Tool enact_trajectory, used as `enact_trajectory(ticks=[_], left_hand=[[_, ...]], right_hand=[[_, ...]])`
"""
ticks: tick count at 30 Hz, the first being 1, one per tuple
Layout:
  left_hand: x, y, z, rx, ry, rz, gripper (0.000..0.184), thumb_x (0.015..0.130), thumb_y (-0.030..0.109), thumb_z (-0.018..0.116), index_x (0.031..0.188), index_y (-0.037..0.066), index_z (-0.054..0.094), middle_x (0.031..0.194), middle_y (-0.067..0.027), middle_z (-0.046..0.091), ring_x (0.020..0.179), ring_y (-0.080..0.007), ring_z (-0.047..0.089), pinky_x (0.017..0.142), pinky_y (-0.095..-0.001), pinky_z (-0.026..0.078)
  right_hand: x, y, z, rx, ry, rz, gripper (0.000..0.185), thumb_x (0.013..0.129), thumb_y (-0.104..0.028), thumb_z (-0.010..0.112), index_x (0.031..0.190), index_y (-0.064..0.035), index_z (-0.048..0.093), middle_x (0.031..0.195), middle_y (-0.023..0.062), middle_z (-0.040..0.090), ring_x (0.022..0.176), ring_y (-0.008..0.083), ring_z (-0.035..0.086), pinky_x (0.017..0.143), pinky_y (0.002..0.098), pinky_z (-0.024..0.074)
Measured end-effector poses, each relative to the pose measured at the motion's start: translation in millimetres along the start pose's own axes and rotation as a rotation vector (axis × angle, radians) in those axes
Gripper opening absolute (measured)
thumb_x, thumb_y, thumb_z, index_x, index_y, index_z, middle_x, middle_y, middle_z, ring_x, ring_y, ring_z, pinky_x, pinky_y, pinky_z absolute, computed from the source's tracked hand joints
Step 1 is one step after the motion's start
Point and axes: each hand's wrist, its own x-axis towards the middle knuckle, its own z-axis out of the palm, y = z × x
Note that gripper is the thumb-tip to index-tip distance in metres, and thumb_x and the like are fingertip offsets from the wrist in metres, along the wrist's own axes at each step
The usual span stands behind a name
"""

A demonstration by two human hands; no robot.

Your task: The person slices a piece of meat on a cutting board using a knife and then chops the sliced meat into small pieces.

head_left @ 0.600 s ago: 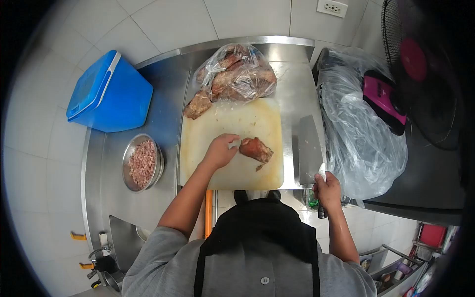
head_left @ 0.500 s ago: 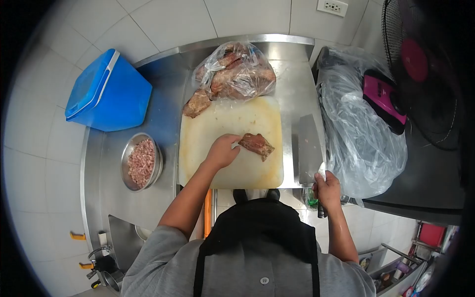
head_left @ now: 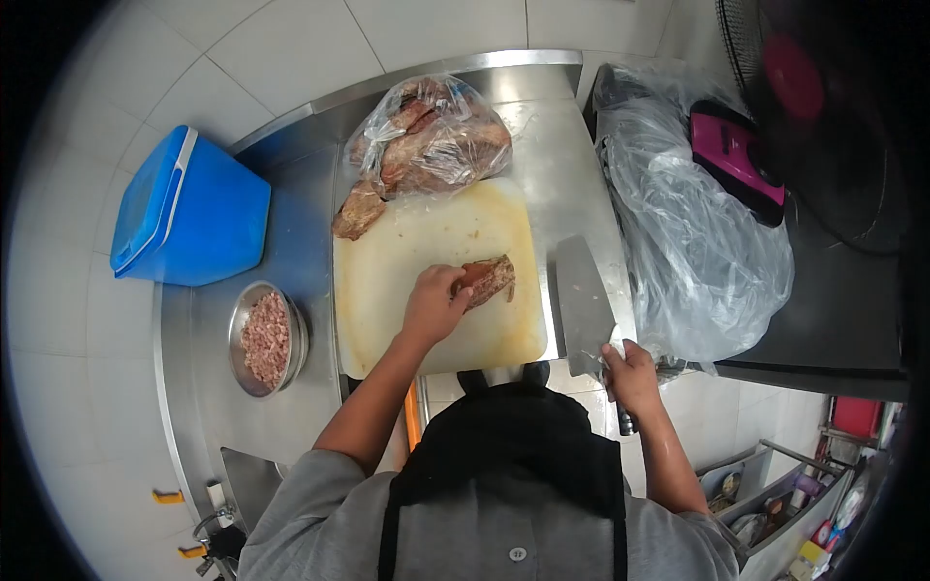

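On the worn white cutting board (head_left: pixel 387 320) lies a browned piece of meat (head_left: pixel 490 279). The fingers and thumb of my left hand (head_left: pixel 436 302) are closed round its left end. My right hand (head_left: pixel 634 376) grips a cleaver (head_left: pixel 583 305) with a broad metal blade, to the right of the board; the blade points away from me. At the board's far edge sits a clear plastic bag (head_left: pixel 441 140) full of large browned meat pieces. Another chunk of meat (head_left: pixel 359 210) rests at the board's far left corner, beside the bag.
A metal bowl (head_left: pixel 298 334) of diced pink meat stands left of the board, with a blue cooler box (head_left: pixel 228 218) behind it. Clear plastic sheeting (head_left: pixel 697 252) covers the dark surface at the right, near a pink and black fan base (head_left: pixel 731 160). The steel counter (head_left: pixel 542 145) has a raised back edge.
My left hand has closed on the meat piece and turned it, so its right end now points up and away. The cleaver has shifted slightly left with my right hand. The whole view has tilted.
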Motion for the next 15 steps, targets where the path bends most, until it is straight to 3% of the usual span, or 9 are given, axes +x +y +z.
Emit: enact_trajectory(ticks=[2,6,9,11,12,14,15], left_hand=[[3.4,-5.5,8.7,-0.025,0.134,0.026,0.037,0.084,0.019,0.075,0.115,0.0,0.066,0.112,-0.019,0.066,0.104,-0.0357,0.062,0.095,-0.0431,0.049],[10.5,10.2,15.0,-0.03,0.119,-0.104,0.044,0.081,0.021,0.077,0.116,-0.001,0.065,0.114,-0.021,0.065,0.107,-0.0365,0.062,0.096,-0.0428,0.049],[18.3,18.2,8.8,-0.138,-0.015,-0.237,0.05,0.077,0.022,0.08,0.118,-0.001,0.062,0.117,-0.0226,0.064,0.109,-0.0377,0.061,0.097,-0.043,0.049],[21.3,19.6,5.5,-0.058,-0.15,-0.103,0.05,0.074,0.014,0.08,0.119,0.001,0.062,0.117,-0.0205,0.063,0.111,-0.0371,0.06,0.098,-0.0424,0.048],[19.8,21.3,2.4,-0.057,-0.15,-0.105,0.05,0.074,0.014,0.08,0.119,0.001,0.062,0.117,-0.0205,0.063,0.111,-0.0371,0.06,0.098,-0.0424,0.048],[19.5,24.2,-4.2,0.163,-0.164,0.155,0.049,0.071,0.003,0.076,0.119,0.004,0.063,0.115,-0.0173,0.063,0.114,-0.0364,0.058,0.1,-0.0424,0.046],[17.2,19.8,-7.3,0.164,-0.167,0.155,0.049,0.071,0.003,0.076,0.119,0.004,0.063,0.115,-0.0173,0.063,0.114,-0.0364,0.058,0.1,-0.0424,0.046]], right_hand=[[2.2,-0.2,2.7,-0.041,-0.036,-0.026,0.028,0.101,-0.023,0.061,0.088,-0.0007,0.053,0.058,0.0064,0.055,0.039,0.0136,0.05,0.036,0.031,0.0379],[4.3,-2.6,6.2,-0.029,-0.049,-0.011,0.028,0.101,-0.023,0.061,0.088,-0.0005,0.052,0.058,0.0063,0.055,0.039,0.0135,0.05,0.036,0.0313,0.0383],[7.7,-1.4,7.8,-0.014,-0.061,-0.025,0.027,0.102,-0.023,0.061,0.088,-0.0005,0.052,0.058,0.0062,0.055,0.039,0.0134,0.05,0.036,0.0315,0.0386],[7.5,-3.9,8.9,-0.047,-0.042,-0.032,0.026,0.102,-0.022,0.06,0.088,-0.0004,0.053,0.058,0.006,0.055,0.039,0.0134,0.049,0.036,0.0317,0.0388],[7.6,-3.3,9.4,-0.046,-0.045,-0.032,0.026,0.102,-0.022,0.06,0.088,-0.0004,0.053,0.058,0.006,0.055,0.039,0.0134,0.049,0.036,0.0317,0.0388],[9.6,-2.1,8.6,-0.023,-0.057,-0.021,0.026,0.102,-0.021,0.06,0.089,-0.0003,0.053,0.058,0.006,0.055,0.04,0.0136,0.05,0.037,0.0316,0.0389],[9.1,-3.0,8.4,-0.022,-0.057,-0.019,0.026,0.102,-0.021,0.06,0.089,-0.0003,0.053,0.058,0.006,0.055,0.04,0.0136,0.05,0.037,0.0316,0.0389]])
